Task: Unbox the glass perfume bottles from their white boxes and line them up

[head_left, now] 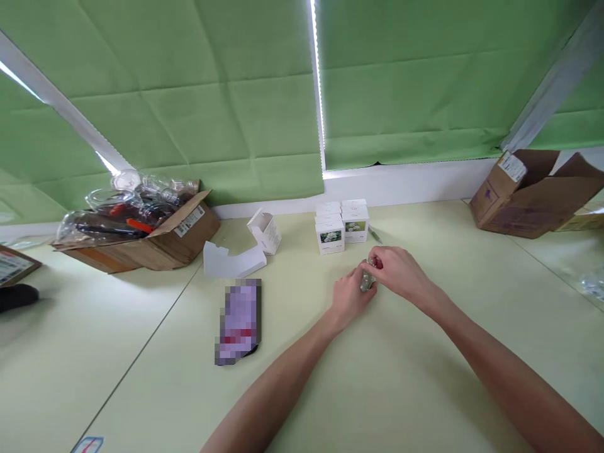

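Observation:
Close together over the table, my two hands hold a small clear, shiny item (367, 281) that looks like a little glass bottle. My left hand (350, 294) is closed around its lower part. The fingers of my right hand (399, 269) are pinched at its upper end, and they partly hide it. Just beyond the hands stands a group of small white boxes (331, 240) with flower pictures on their fronts. A thin green stick-like item (375, 235) lies beside them on the right.
An opened white box (268, 234) and a folded white card piece (234, 262) lie to the left. Nearer is a blurred purple flat object (240, 321). A cardboard box (189, 236) full of plastic-wrapped goods stands far left, another open carton (523, 204) far right.

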A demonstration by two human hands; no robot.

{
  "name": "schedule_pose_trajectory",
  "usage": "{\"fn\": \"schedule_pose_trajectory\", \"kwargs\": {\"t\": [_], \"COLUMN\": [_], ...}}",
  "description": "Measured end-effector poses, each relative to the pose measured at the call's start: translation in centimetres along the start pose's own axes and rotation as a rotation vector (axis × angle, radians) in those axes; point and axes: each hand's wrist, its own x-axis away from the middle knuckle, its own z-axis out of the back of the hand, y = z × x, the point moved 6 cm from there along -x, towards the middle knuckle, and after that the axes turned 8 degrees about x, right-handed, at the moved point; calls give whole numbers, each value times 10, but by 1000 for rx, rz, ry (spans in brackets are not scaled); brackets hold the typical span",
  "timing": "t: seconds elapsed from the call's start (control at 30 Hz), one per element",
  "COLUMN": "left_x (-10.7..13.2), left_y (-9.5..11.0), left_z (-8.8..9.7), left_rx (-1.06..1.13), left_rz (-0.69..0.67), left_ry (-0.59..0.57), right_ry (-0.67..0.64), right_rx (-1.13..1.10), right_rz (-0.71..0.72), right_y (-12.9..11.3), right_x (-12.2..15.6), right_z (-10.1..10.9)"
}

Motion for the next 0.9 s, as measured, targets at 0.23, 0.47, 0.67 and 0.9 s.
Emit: {"fn": "schedule_pose_trajectory", "kwargs": {"t": [0.23, 0.47, 0.67, 0.9], "left_x": [0, 1, -1, -1], "left_y": [3, 4, 2, 1], "left_z": [5, 4, 5, 6], "left_rx": [63, 34, 12, 35], "left_rz": [-22, -4, 22, -6], "left_ry": [-36, -27, -52, -48], "right_ry": [-116, -127, -121, -147], "right_rx": [44, 171, 203, 160], "right_rz": [186, 201, 215, 275], "right_y": [-8, -12, -12, -15], "right_x": [2, 2, -2, 4], "right_z": [10, 7, -1, 11]}}
